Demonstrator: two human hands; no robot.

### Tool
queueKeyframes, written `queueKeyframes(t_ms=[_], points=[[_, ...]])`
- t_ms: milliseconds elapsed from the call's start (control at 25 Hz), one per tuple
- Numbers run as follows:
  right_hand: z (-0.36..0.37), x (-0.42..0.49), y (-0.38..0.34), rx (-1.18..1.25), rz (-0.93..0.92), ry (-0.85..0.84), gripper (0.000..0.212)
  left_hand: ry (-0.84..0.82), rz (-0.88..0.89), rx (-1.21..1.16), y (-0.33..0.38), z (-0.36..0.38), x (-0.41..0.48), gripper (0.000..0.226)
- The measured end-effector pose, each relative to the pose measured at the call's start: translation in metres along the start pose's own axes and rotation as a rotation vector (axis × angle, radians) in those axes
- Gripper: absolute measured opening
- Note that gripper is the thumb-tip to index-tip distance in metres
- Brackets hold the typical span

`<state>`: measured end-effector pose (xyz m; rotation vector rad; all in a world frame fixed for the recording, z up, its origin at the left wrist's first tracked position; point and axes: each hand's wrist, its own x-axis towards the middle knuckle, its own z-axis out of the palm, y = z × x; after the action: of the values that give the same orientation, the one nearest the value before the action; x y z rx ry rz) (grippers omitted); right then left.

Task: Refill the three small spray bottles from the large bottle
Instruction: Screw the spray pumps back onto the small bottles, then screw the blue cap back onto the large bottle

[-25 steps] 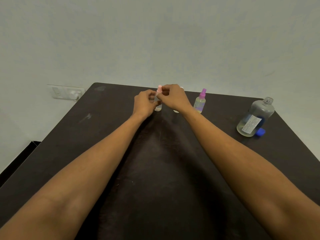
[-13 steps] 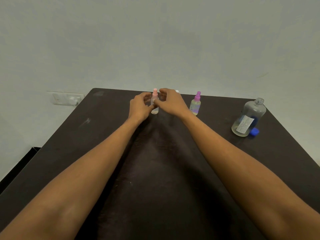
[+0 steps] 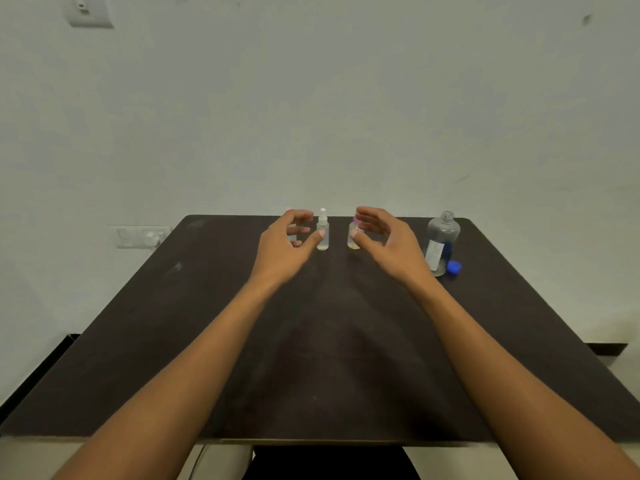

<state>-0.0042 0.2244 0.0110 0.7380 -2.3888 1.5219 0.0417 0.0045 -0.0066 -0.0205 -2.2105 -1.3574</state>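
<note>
Three small spray bottles stand in a row near the far edge of the dark table (image 3: 329, 341). A clear white-capped bottle (image 3: 322, 231) is in the middle. Right of it, a purple-capped bottle (image 3: 353, 239) is partly behind my right hand (image 3: 388, 244). My left hand (image 3: 284, 251) almost fully hides the pink-capped bottle (image 3: 288, 212). Both hands are open, fingers curled, holding nothing, close to the bottles. The large clear bottle (image 3: 440, 242), uncapped, stands at the right with its blue cap (image 3: 453, 267) beside it.
A pale wall rises right behind the table, with a socket plate (image 3: 140, 236) low at the left and a switch (image 3: 88, 10) at the top left. The table's near edge is close to my body.
Both hands have let go of the pink-capped bottle and drawn apart, now open. The view has tilted upward, showing more wall.
</note>
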Motion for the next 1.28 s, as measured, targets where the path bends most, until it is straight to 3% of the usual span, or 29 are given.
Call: queueKeyframes(t_ms=[560, 840, 1080, 1280], points=[[-0.081, -0.050, 0.019, 0.022, -0.001, 0.168, 0.042, -0.196, 0.086, -0.040, 0.054, 0.071, -0.027, 0.040], [-0.146, -0.037, 0.097, -0.161, 0.160, 0.304, 0.036, -0.331, 0.027, 0.028, 0.044, 0.159, 0.005, 0.062], [-0.162, -0.012, 0.177, -0.369, 0.328, 0.194, 0.053, -0.389, -0.028, 0.101, 0.031, 0.227, 0.037, 0.092], [-0.156, 0.011, 0.210, -0.478, 0.348, 0.025, 0.061, -0.391, -0.029, 0.080, 0.021, 0.260, 0.048, 0.089]])
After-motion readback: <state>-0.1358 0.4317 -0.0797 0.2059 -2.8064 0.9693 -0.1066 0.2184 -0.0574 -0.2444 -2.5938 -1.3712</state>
